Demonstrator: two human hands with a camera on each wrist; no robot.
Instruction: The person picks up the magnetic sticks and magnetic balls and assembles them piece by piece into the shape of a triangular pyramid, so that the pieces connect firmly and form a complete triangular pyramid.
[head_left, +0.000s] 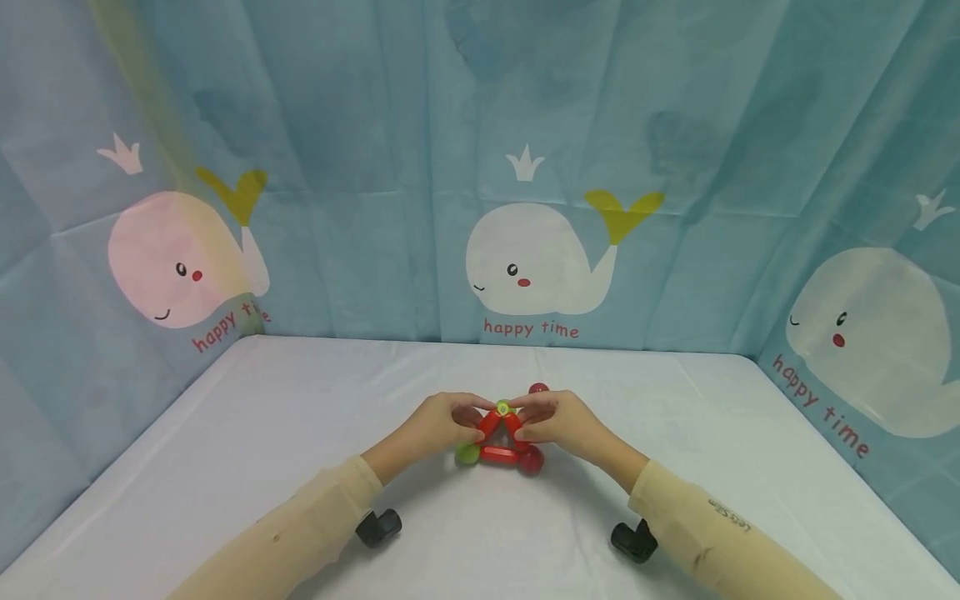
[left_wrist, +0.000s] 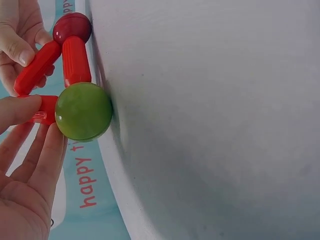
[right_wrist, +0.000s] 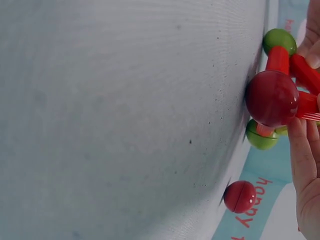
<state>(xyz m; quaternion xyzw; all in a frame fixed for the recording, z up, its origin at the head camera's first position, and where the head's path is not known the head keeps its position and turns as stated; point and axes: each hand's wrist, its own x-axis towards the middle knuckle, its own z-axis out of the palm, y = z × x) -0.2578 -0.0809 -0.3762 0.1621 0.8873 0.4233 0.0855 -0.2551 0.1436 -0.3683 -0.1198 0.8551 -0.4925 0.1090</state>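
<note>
A triangle of red rods stands on the white table, with a green ball (head_left: pixel 468 453) at its lower left corner and a dark red ball (head_left: pixel 531 460) at its lower right. One red rod (head_left: pixel 498 454) runs along the bottom between them. Near the top sits a small yellow-green piece (head_left: pixel 502 408). My left hand (head_left: pixel 444 419) pinches the left slanting rod (left_wrist: pixel 46 109) between thumb and fingers. Across from it, my right hand (head_left: pixel 561 422) pinches the right slanting rod (right_wrist: pixel 307 104). Another green ball (right_wrist: pixel 261 135) shows behind the dark red one in the right wrist view.
A separate red ball (right_wrist: pixel 240 196) lies on the table (head_left: pixel 300 417) behind my right hand. Black camera mounts (head_left: pixel 378 527) hang under both wrists. A blue curtain (head_left: pixel 360 250) with printed whales encloses the back and sides.
</note>
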